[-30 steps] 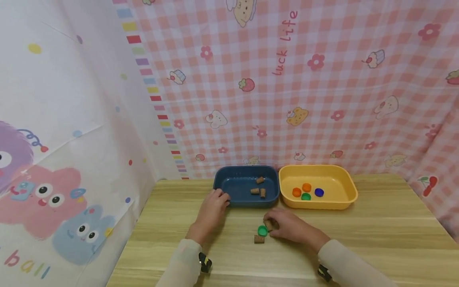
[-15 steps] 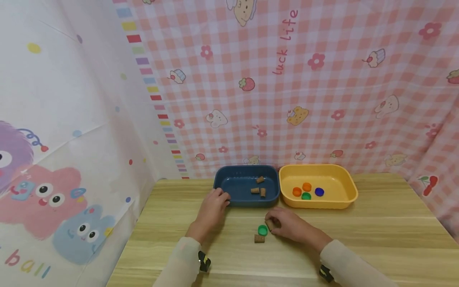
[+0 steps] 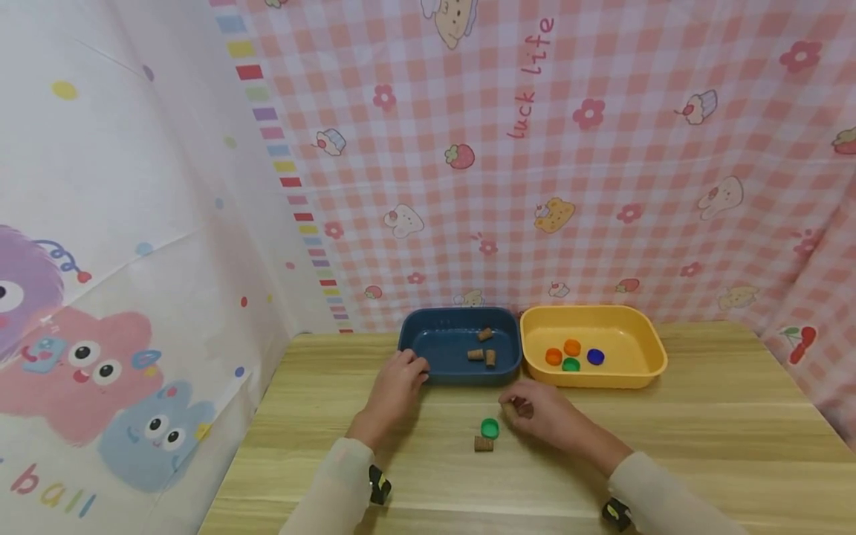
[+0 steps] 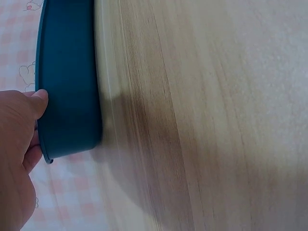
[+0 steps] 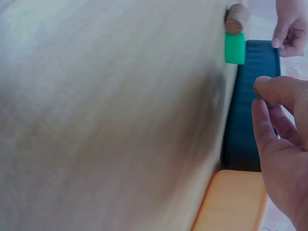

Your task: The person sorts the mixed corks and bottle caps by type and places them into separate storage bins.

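My left hand (image 3: 394, 390) pinches the near left rim of a dark blue tray (image 3: 461, 377), thumb against its outer wall in the left wrist view. Three corks (image 3: 475, 355) lie inside that tray. With thumb and fingertips my right hand (image 3: 551, 416) holds another cork (image 3: 510, 407), mostly covered by the fingers, above the table just in front of the trays. Left of this hand, a green bottle cap (image 3: 490, 429) rests on the wood, and a cork (image 3: 484, 444) lies on its side just nearer to me.
A yellow tray (image 3: 595, 381) stands right beside the blue one. It contains two orange caps (image 3: 553, 357), a green cap (image 3: 571, 365) and a blue cap (image 3: 596, 357). Behind the wooden table (image 3: 722, 431) hangs a pink checked cloth (image 3: 508, 186).
The right hand has lifted the cork off the table and moved it slightly away from the green cap, toward the trays. My left hand stays on the blue tray's rim.
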A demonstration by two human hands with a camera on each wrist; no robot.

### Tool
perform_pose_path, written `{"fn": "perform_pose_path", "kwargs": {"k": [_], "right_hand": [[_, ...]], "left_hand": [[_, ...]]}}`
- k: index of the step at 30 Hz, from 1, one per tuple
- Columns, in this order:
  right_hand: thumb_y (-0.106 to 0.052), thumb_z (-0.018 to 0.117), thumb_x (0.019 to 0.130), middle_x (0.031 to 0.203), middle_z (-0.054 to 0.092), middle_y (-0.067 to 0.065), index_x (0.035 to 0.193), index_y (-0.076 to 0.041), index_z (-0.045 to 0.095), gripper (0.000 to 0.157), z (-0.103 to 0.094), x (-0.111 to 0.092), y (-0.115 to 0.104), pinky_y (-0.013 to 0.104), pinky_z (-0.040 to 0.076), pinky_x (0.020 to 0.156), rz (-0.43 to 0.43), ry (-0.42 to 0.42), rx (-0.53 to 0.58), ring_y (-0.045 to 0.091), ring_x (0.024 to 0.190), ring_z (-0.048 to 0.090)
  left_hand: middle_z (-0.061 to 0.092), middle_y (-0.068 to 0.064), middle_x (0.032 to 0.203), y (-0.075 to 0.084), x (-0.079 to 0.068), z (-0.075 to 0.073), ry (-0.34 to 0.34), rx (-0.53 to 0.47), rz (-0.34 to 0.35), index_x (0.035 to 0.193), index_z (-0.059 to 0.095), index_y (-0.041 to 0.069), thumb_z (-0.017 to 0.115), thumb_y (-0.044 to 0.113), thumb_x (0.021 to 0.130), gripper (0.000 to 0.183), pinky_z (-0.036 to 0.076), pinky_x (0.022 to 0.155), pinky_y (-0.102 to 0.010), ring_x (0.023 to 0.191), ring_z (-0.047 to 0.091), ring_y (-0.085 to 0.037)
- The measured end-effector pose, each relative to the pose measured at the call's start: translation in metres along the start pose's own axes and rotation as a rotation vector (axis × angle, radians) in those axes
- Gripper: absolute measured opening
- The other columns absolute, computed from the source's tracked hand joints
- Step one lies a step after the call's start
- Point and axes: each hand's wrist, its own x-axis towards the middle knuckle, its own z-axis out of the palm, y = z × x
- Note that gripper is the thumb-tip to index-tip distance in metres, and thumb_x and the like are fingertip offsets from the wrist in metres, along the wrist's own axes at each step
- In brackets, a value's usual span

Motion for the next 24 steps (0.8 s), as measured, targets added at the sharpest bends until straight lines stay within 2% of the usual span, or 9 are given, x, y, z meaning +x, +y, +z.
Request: {"fn": "perform_pose_path", "kwargs": {"k": [3,11,16,20,24], "right_hand": [[0.002,0.075,0.086,0.108,0.068,-0.004,0.115,-0.009,0.073,0.031,-0.006,-0.001,-0.004,0.027,0.059,0.086,0.014,0.002,0.049,0.013,0.098,0.065],[0.006,0.076,0.086,0.111,0.067,0.001,0.114,-0.01,0.072,0.032,-0.024,-0.001,-0.016,0.03,0.06,0.087,0.038,0.039,0.103,0.018,0.101,0.066],[0.005,0.078,0.086,0.112,0.067,0.003,0.113,-0.011,0.071,0.033,-0.034,0.006,-0.018,0.03,0.06,0.085,0.038,0.064,0.053,0.017,0.099,0.066],[0.002,0.081,0.085,0.109,0.068,0.002,0.114,-0.012,0.072,0.034,-0.043,0.015,-0.019,0.033,0.061,0.085,0.024,0.082,-0.023,0.016,0.096,0.065],[0.001,0.081,0.085,0.107,0.069,0.002,0.116,-0.009,0.072,0.034,-0.052,0.026,-0.021,0.038,0.061,0.088,0.029,0.076,-0.037,0.019,0.095,0.064]], "left_hand": [[0.062,-0.006,0.086,-0.001,0.0,0.001,-0.001,0.015,0.009,0.093,0.074,0.008,0.079,0.006,0.09,0.006,0.05,0.075,-0.037,0.08,0.056,-0.024],[0.062,-0.005,0.085,-0.002,0.0,0.001,0.021,0.025,0.03,0.092,0.074,0.007,0.08,0.003,0.087,0.009,0.049,0.073,-0.037,0.078,0.055,-0.023],[0.062,-0.005,0.085,-0.001,-0.001,0.002,0.016,0.035,0.027,0.092,0.074,0.007,0.08,0.005,0.087,0.008,0.049,0.073,-0.036,0.078,0.055,-0.022],[0.062,-0.006,0.087,0.0,-0.001,0.001,-0.009,0.009,-0.003,0.093,0.074,0.006,0.079,0.006,0.09,0.006,0.049,0.074,-0.037,0.08,0.055,-0.023],[0.062,-0.007,0.088,0.001,-0.001,0.0,-0.024,-0.015,-0.03,0.095,0.075,0.006,0.078,0.005,0.091,0.006,0.05,0.075,-0.038,0.082,0.056,-0.025]]}}
